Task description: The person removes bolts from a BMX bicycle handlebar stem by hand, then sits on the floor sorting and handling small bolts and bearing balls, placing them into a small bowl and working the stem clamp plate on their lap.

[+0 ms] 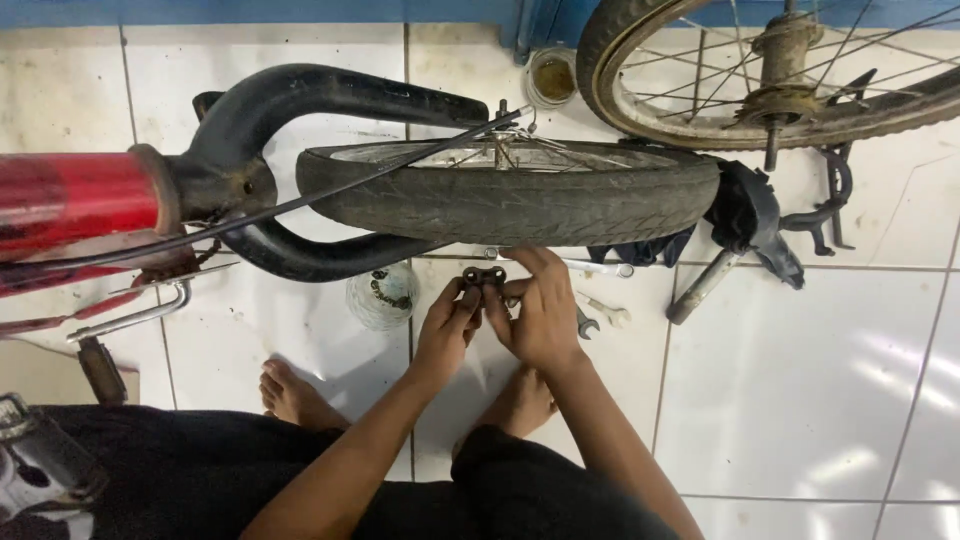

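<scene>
A: Hands status?
B: Left hand [447, 325] and right hand [538, 312] both pinch a small dark bracket [482, 277], held just below the tyre [510, 198], above the floor [800, 380].

Directly beyond both hands, the tyre [510, 205] and the black fork [300, 150] form a barrier across the working area, with a cable [330, 190] crossing above the tyre; passage forward is limited to the narrow gap beneath the tyre. On the floor near the hands, a jar [383, 296] sits to the left and spanners [600, 310] lie to the right, with a pedal arm [705, 285] and chain [835, 195] further right below the second wheel [770, 75]. Open tile [800, 400] to the right offers unobstructed room, whereas the left is blocked by the red frame [80, 200] and a metal bracket [140, 315].
</scene>
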